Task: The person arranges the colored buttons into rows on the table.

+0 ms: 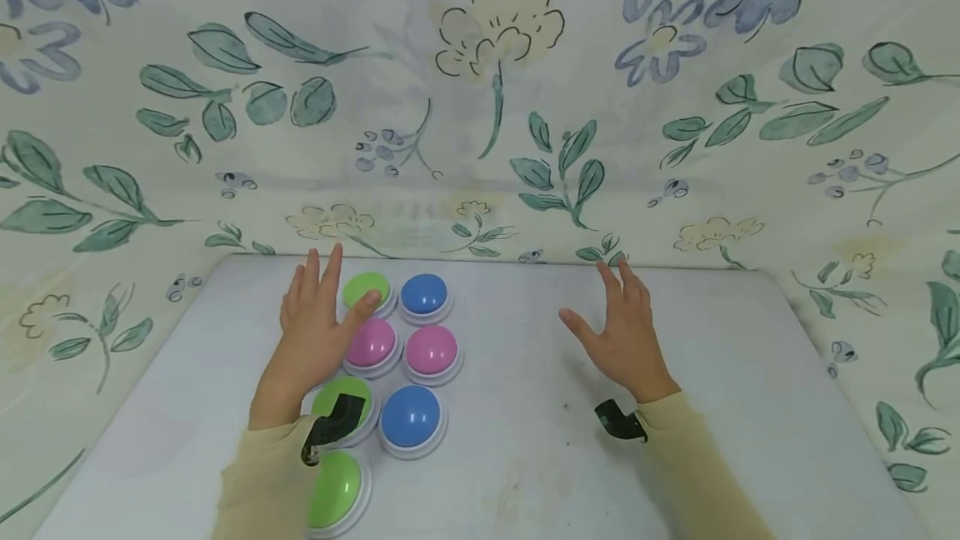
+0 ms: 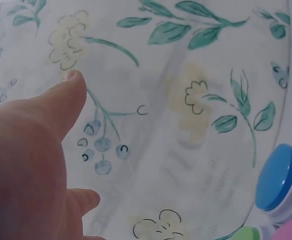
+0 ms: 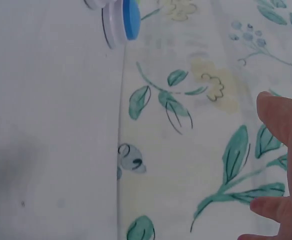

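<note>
My left hand [image 1: 315,332] hovers with spread fingers over the left column of round push buttons, hiding parts of them. Under and beside it are a green button [image 1: 366,288], a pink button [image 1: 371,343], another green button [image 1: 330,398] and, by the sleeve, a larger-looking green button [image 1: 335,490]. The column to its right has a blue button [image 1: 423,295], a pink button [image 1: 431,350] and a blue button [image 1: 410,417]. My right hand [image 1: 624,336] is held above the right part of the white table, fingers apart, holding nothing.
The white table [image 1: 510,457] ends at a back edge against a flower-patterned cloth [image 1: 405,190], which also surrounds both sides. A black strap [image 1: 621,421] sits at the right wrist and another black strap [image 1: 341,419] at the left. Small dark specks mark the tabletop.
</note>
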Tool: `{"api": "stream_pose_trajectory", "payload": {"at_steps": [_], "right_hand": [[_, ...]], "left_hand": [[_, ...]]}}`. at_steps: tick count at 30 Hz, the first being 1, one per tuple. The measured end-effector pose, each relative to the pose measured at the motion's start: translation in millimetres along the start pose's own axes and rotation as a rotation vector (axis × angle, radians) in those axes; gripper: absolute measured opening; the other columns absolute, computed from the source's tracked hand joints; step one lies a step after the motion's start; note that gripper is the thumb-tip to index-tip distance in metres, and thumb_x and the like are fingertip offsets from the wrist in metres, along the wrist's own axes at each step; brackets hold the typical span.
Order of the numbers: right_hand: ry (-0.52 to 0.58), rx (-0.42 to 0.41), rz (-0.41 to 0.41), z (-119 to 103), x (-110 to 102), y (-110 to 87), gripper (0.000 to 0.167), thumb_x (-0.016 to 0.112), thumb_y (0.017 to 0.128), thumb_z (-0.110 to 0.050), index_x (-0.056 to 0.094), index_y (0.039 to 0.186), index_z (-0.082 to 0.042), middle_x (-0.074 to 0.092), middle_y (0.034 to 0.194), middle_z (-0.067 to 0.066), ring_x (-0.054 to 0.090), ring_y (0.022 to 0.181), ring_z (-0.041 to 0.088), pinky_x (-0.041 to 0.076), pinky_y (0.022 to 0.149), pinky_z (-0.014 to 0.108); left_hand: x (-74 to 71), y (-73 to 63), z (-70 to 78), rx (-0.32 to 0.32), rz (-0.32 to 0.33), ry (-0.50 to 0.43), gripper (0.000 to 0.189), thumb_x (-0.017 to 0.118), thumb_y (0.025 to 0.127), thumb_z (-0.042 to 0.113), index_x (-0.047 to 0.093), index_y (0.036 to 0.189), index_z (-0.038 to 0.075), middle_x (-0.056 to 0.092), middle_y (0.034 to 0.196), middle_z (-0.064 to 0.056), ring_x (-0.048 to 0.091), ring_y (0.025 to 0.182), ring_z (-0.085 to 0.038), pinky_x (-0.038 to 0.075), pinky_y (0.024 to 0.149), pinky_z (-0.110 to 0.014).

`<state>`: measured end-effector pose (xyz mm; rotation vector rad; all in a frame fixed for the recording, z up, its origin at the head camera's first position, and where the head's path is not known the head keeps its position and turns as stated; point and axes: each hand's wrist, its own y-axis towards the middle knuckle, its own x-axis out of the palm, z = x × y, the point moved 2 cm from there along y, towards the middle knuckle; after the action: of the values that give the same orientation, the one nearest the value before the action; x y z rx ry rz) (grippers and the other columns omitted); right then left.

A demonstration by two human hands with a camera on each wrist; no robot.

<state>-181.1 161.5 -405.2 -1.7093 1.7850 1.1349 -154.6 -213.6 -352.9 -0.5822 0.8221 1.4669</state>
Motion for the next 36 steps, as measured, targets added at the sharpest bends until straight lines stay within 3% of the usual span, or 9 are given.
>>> {"api": "stream_pose_trajectory", "payload": {"at_steps": [9, 20, 26, 30, 36], "right_hand": [[0.067, -0.043, -0.013, -20.3, 22.4, -0.2, 0.088, 0.069, 0.091, -0.049, 0.031, 0.155, -0.003, 0.015, 0.164, 0.022, 0.016, 0.149, 0.043, 0.031, 0.11, 0.071], [0.153, -0.057, -0.099, -47.7, 54.0, -5.1, 0.084, 0.067, 0.093, -0.048, 0.031, 0.156, -0.007, 0.021, 0.164, 0.018, 0.019, 0.149, 0.039, 0.034, 0.11, 0.068], [0.204, -0.059, -0.144, -63.2, 68.2, -5.1, 0.081, 0.068, 0.092, -0.047, 0.034, 0.155, -0.008, 0.028, 0.161, 0.017, 0.024, 0.148, 0.037, 0.037, 0.11, 0.065], [0.235, -0.066, -0.168, -70.2, 77.8, -5.6, 0.08, 0.068, 0.093, -0.045, 0.035, 0.155, -0.008, 0.032, 0.16, 0.016, 0.027, 0.146, 0.036, 0.038, 0.111, 0.062], [0.299, -0.068, -0.196, -77.6, 90.7, -6.2, 0.076, 0.068, 0.093, -0.041, 0.037, 0.153, -0.007, 0.04, 0.155, 0.015, 0.035, 0.142, 0.035, 0.038, 0.112, 0.058]], "left_hand": [[9.3, -6.6, 0.2, -0.045, -0.006, -0.031, 0.088, 0.047, 0.102, 0.054, 0.002, 0.162, 0.008, -0.008, 0.165, -0.026, -0.009, 0.149, -0.051, -0.004, 0.11, -0.079], [25.9, -12.6, -7.4, -0.095, -0.076, -0.095, 0.09, 0.052, 0.101, 0.053, 0.003, 0.162, 0.008, 0.008, 0.166, -0.023, 0.008, 0.15, -0.049, 0.016, 0.113, -0.075], [31.9, -13.7, -5.6, -0.16, -0.122, -0.103, 0.094, 0.059, 0.098, 0.052, 0.006, 0.162, 0.008, 0.017, 0.163, -0.028, 0.015, 0.147, -0.053, 0.023, 0.11, -0.074], [34.1, -15.2, -4.5, -0.163, -0.13, -0.082, 0.09, 0.062, 0.098, 0.045, 0.012, 0.161, 0.005, 0.03, 0.156, -0.032, 0.028, 0.142, -0.053, 0.03, 0.108, -0.072], [40.5, -15.1, -3.6, -0.181, -0.164, -0.075, 0.088, 0.068, 0.094, 0.044, 0.022, 0.161, 0.011, 0.051, 0.145, -0.022, 0.05, 0.129, -0.043, 0.049, 0.1, -0.061]]}}
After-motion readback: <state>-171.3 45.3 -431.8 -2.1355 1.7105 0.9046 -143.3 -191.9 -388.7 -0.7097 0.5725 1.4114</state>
